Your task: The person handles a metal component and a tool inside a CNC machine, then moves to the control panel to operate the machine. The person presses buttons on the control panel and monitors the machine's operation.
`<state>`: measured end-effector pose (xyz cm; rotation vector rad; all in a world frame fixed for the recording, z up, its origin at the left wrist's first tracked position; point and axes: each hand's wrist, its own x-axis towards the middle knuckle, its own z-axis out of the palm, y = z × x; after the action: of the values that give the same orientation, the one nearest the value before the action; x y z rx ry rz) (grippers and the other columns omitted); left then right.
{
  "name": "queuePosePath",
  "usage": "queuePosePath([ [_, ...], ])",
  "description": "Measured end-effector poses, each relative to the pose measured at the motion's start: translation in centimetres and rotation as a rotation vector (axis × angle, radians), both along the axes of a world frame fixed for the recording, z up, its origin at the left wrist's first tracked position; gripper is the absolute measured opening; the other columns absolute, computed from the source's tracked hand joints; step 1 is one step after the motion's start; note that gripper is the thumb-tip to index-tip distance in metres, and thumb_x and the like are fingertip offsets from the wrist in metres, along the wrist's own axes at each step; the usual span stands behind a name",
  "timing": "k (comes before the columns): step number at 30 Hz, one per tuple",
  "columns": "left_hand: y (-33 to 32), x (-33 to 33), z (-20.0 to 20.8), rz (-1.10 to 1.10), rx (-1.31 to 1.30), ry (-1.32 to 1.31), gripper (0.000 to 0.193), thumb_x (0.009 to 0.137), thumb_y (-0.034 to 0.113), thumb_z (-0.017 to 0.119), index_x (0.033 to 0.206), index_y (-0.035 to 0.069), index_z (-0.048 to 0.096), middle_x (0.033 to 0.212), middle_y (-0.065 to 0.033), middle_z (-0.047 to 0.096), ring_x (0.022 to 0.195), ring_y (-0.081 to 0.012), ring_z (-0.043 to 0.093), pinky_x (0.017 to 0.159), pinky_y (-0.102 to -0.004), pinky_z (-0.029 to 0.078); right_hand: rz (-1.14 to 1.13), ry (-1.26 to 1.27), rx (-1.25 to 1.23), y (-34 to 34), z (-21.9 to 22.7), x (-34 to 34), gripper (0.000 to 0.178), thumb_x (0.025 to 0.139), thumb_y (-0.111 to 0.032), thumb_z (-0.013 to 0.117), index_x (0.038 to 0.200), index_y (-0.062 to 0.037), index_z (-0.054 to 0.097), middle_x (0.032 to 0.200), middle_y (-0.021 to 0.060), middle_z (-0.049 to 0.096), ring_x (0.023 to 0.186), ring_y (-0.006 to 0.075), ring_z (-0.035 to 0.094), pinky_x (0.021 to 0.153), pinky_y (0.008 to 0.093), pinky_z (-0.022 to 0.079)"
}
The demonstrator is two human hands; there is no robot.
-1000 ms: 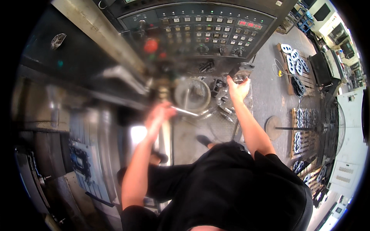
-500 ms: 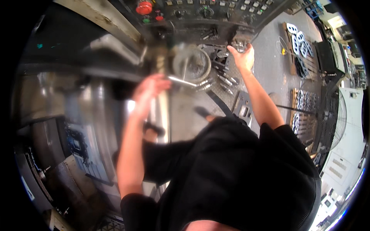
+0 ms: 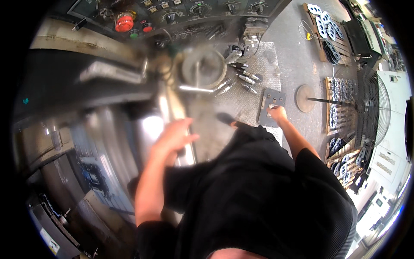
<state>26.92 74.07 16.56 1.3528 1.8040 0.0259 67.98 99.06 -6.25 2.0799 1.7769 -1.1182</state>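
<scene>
My left hand (image 3: 173, 136) reaches over the shiny metal edge of the machine (image 3: 163, 105), its thumb and fingers apart with nothing in them. Out to the right, my right hand (image 3: 278, 113) is at a dark rectangular plate with holes (image 3: 268, 96). The fingers of that hand are closed at the plate's cut-out, and what they grip, if anything, is hidden. Between and beyond the hands, several metal toolholders (image 3: 246, 79) lie beside a blurred round container (image 3: 223, 71). A thin bright rod (image 3: 196, 89) runs across near the container's lower side.
A control panel (image 3: 185, 15) with knobs and a red push button (image 3: 124, 23) spans the top. To the right stand a black pedestal fan (image 3: 373, 105) with a round base (image 3: 305, 98), and pallets (image 3: 341, 49) carrying metal parts. Treaded metal flooring (image 3: 265, 56) lies beyond the plate.
My right hand has left the cluttered area near the control panel and come back toward me to the dark plate. My left hand has drawn slightly nearer. The view has shifted.
</scene>
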Motion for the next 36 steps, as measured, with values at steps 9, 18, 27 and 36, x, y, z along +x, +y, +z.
queuePosePath([
  [9,0.9,-2.9,1.1,0.071,0.035,0.127,0.067,0.089,0.045,0.073,0.139,0.004,0.054,0.129,-0.0214,0.065,0.118,-0.0382,0.062,0.100,-0.0464,0.049,0.116,0.819,-0.120,0.5,10.6,-21.5,0.036,0.099,-0.032,0.060,0.103,0.0022,0.072,0.086,0.0115,0.073,0.075,0.0205,0.070,0.068,0.0337,0.054],
  [18,-0.2,-3.9,3.9,0.133,-0.038,0.166,0.069,0.089,0.047,0.072,0.140,0.005,0.055,0.128,-0.0210,0.065,0.120,-0.0373,0.062,0.101,-0.0457,0.049,-0.164,1.587,-0.895,2.8,26.8,-39.0,0.055,0.112,-0.046,0.028,0.125,-0.0028,0.060,0.093,0.0021,0.061,0.072,0.0151,0.047,0.063,0.0282,0.038],
  [27,-2.0,-5.2,3.8,0.190,0.047,0.180,0.068,0.088,0.048,0.073,0.138,0.005,0.056,0.121,-0.0216,0.068,0.116,-0.0383,0.063,0.098,-0.0468,0.051,-0.336,1.775,-1.051,3.9,26.4,-40.9,0.021,0.104,-0.024,0.062,0.108,-0.0040,0.061,0.084,-0.0026,0.055,0.071,0.0095,0.050,0.049,0.0205,0.032],
  [36,-2.2,-5.2,3.7,0.197,0.003,0.189,0.066,0.089,0.049,0.072,0.136,0.005,0.058,0.117,-0.0226,0.069,0.114,-0.0396,0.064,0.096,-0.0479,0.052,-0.206,1.435,-0.277,2.6,28.4,-41.2,0.026,0.100,-0.028,0.069,0.096,-0.0023,0.067,0.082,0.0063,0.069,0.062,0.0113,0.060,0.047,0.0213,0.040],
])
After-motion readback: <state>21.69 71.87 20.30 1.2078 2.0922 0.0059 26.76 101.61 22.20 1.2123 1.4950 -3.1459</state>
